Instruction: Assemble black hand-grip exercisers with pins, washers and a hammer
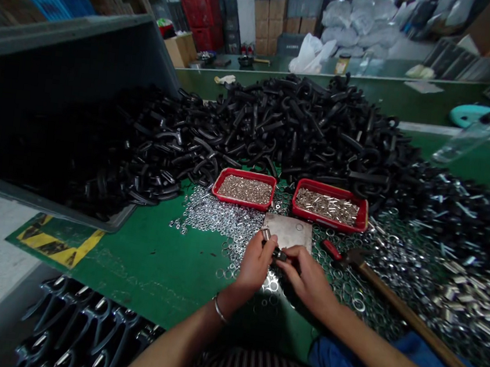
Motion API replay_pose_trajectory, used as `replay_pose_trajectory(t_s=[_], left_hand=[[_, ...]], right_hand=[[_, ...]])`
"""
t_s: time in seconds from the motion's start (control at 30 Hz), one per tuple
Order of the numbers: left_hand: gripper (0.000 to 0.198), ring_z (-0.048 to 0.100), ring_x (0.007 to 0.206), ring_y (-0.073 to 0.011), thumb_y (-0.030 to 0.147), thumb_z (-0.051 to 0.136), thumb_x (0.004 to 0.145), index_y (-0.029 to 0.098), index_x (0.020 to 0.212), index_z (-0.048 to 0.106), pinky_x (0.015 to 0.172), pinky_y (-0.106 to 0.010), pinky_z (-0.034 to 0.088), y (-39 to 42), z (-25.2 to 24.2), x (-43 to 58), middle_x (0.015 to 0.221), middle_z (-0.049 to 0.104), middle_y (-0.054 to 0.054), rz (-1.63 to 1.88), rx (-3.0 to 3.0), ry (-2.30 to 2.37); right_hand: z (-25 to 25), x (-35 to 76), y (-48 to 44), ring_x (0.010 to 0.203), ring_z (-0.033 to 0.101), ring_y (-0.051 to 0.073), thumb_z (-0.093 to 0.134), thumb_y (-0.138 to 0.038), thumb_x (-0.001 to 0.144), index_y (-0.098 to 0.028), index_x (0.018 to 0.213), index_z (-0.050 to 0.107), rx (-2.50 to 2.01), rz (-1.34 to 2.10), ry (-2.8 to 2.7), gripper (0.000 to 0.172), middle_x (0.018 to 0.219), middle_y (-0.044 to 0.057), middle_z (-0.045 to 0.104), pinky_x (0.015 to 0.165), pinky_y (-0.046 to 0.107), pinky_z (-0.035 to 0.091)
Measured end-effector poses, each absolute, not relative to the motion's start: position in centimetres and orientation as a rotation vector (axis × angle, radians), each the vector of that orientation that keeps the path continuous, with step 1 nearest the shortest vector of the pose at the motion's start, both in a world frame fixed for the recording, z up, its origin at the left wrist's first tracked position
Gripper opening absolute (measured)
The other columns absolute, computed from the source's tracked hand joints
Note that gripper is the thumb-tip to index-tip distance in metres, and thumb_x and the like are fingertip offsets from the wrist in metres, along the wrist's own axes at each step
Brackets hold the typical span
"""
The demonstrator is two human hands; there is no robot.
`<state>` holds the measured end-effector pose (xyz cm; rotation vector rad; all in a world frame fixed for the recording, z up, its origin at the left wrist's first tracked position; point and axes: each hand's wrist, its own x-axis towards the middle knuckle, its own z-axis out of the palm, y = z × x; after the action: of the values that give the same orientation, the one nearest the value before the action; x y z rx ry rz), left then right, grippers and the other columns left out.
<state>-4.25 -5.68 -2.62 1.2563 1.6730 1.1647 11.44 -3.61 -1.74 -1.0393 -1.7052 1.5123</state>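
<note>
My left hand (255,261) pinches a small silver sleeve (266,234) at its fingertips. My right hand (305,274) is closed on a small black part (280,255) that meets the sleeve between both hands. Both hands hover over a green table (149,261), just in front of a flat steel plate (289,231). Loose silver washers (215,215) lie scattered around and under the hands. A bracelet sits on my left wrist.
Two red trays (244,188) (330,206) of small metal pieces stand behind the plate. A big heap of black curved parts (277,128) fills the back. A hammer (390,301) lies to the right, a dark bin (56,105) at left, finished parts (81,324) lower left.
</note>
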Motion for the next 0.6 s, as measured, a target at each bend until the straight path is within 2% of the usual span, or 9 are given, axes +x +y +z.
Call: replay_pose_trajectory(t_s=[0.07, 0.1, 0.13, 0.2, 0.27, 0.37, 0.43, 0.53, 0.6], left_hand=[[0.025, 0.054, 0.082, -0.019, 0.041, 0.043, 0.099, 0.019, 0.088, 0.051, 0.078, -0.033, 0.044, -5.8, -2.7, -4.4, 0.086, 0.057, -0.004, 1.161, 1.427, 1.716], [0.023, 0.055, 0.087, -0.02, 0.039, 0.044, 0.099, 0.019, 0.09, 0.052, 0.082, -0.035, 0.044, -5.9, -2.7, -4.5, 0.089, 0.058, -0.005, 1.15, 1.506, 1.707], [0.023, 0.055, 0.089, -0.0203, 0.039, 0.044, 0.099, 0.019, 0.09, 0.052, 0.084, -0.035, 0.044, -5.9, -2.7, -4.6, 0.091, 0.058, -0.006, 1.136, 1.54, 1.683], [0.026, 0.056, 0.085, -0.0196, 0.04, 0.04, 0.101, 0.019, 0.091, 0.052, 0.079, -0.033, 0.045, -6.1, -2.7, -4.6, 0.089, 0.058, -0.005, 1.131, 1.472, 1.667], [0.029, 0.056, 0.081, -0.0189, 0.042, 0.037, 0.102, 0.019, 0.092, 0.052, 0.075, -0.032, 0.045, -6.2, -2.6, -4.6, 0.086, 0.058, -0.004, 1.157, 1.396, 1.718], [0.025, 0.056, 0.088, -0.0204, 0.039, 0.037, 0.102, 0.02, 0.093, 0.051, 0.083, -0.035, 0.044, -5.8, -2.3, -4.6, 0.092, 0.058, -0.006, 1.115, 1.595, 1.746], [0.023, 0.056, 0.091, -0.0213, 0.037, 0.038, 0.102, 0.019, 0.095, 0.051, 0.087, -0.036, 0.044, -4.7, -2.1, -4.7, 0.095, 0.058, -0.007, 0.969, 1.813, 1.668], [0.02, 0.056, 0.092, -0.0227, 0.032, 0.04, 0.1, 0.018, 0.093, 0.053, 0.088, -0.037, 0.044, -2.0, -2.1, -4.7, 0.096, 0.058, -0.008, 0.655, 2.052, 1.55], [0.017, 0.057, 0.095, -0.0245, 0.028, 0.046, 0.097, 0.017, 0.09, 0.056, 0.09, -0.038, 0.044, -0.2, -2.1, -4.4, 0.096, 0.059, -0.009, 0.416, 2.166, 1.513]], right_hand=[[-2.0, 11.1, -3.9, 0.048, 0.049, 0.012, 0.053, -0.054, 0.094, -0.023, 0.09, 0.047, -1.008, 1.873, -1.516, 0.031, 0.067, -0.003, 0.055, 0.047, 0.026, 0.046], [-2.1, 11.0, -4.0, 0.043, 0.045, 0.01, 0.05, -0.054, 0.095, -0.023, 0.09, 0.046, -0.997, 1.989, -1.454, 0.032, 0.065, -0.005, 0.053, 0.042, 0.025, 0.042], [-2.2, 10.9, -4.0, 0.042, 0.044, 0.01, 0.05, -0.054, 0.095, -0.023, 0.091, 0.046, -1.003, 2.012, -1.445, 0.032, 0.066, -0.005, 0.054, 0.04, 0.024, 0.041], [-2.2, 10.9, -4.1, 0.05, 0.051, 0.011, 0.06, -0.051, 0.09, -0.022, 0.095, 0.05, -1.063, 1.831, -1.538, 0.031, 0.075, -0.001, 0.059, 0.044, 0.024, 0.042], [-2.1, 11.1, -4.1, 0.053, 0.051, 0.011, 0.066, -0.049, 0.087, -0.022, 0.094, 0.05, -1.097, 1.687, -1.569, 0.031, 0.073, -0.001, 0.058, 0.045, 0.022, 0.041], [-2.2, 11.5, -3.9, 0.039, 0.032, 0.007, 0.052, -0.056, 0.094, -0.024, 0.086, 0.043, -1.016, 2.002, -1.416, 0.034, 0.058, -0.009, 0.043, 0.038, 0.021, 0.031], [-2.4, 12.1, -3.6, 0.035, 0.027, 0.006, 0.044, -0.058, 0.096, -0.024, 0.086, 0.041, -0.981, 2.148, -1.414, 0.036, 0.057, -0.01, 0.046, 0.035, 0.02, 0.027], [-2.4, 13.4, -2.9, 0.047, 0.048, 0.01, 0.052, -0.051, 0.095, -0.021, 0.103, 0.051, -1.099, 1.787, -1.759, 0.032, 0.074, -0.002, 0.063, 0.044, 0.023, 0.04], [-1.9, 15.1, -2.5, 0.069, 0.062, 0.017, 0.056, -0.043, 0.094, -0.02, 0.116, 0.055, -1.156, 1.451, -1.967, 0.032, 0.086, 0.003, 0.068, 0.063, 0.03, 0.051]])
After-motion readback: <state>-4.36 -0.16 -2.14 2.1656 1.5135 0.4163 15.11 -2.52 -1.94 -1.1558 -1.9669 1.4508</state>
